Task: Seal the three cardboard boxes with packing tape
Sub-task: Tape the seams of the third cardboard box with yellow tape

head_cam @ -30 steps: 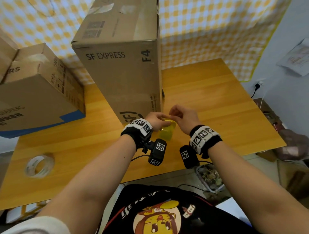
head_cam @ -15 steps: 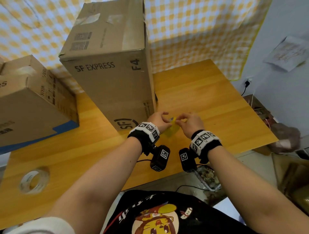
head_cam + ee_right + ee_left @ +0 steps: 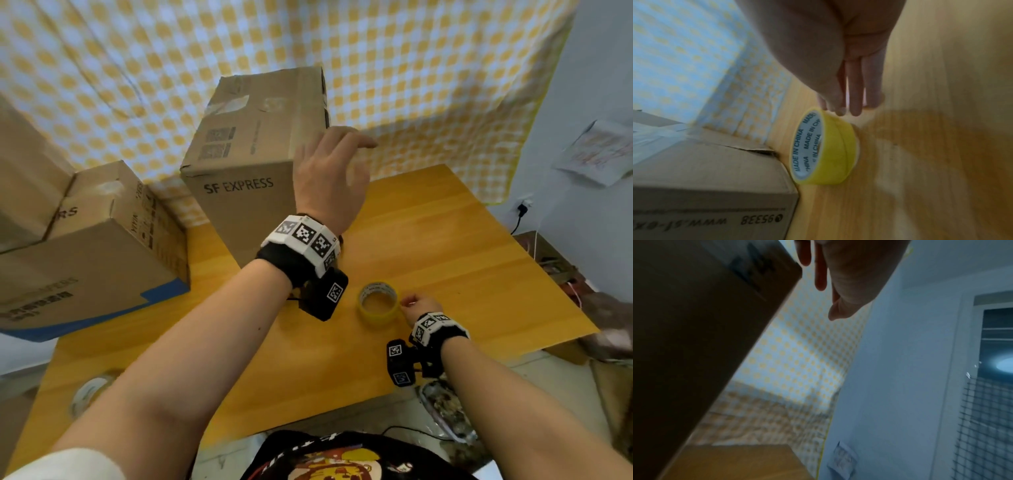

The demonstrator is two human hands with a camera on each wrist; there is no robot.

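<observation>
Tall brown cardboard box point(image 3: 253, 164) printed "SF EXPRESS", upright on orange wooden table point(image 3: 445, 246). Left hand point(image 3: 330, 178) raised at that box's right upper corner, fingers relaxed and spread, holding nothing. Yellow ring-shaped tape roll point(image 3: 378, 303) flat on table, in front and right of the box. Right hand point(image 3: 419, 306) just right of roll, fingertips at its rim; contact unclear. Lower brown cardboard box with blue corner point(image 3: 92, 253) left of the tall box. Clear tape roll point(image 3: 90, 390) far front-left, near table edge.
</observation>
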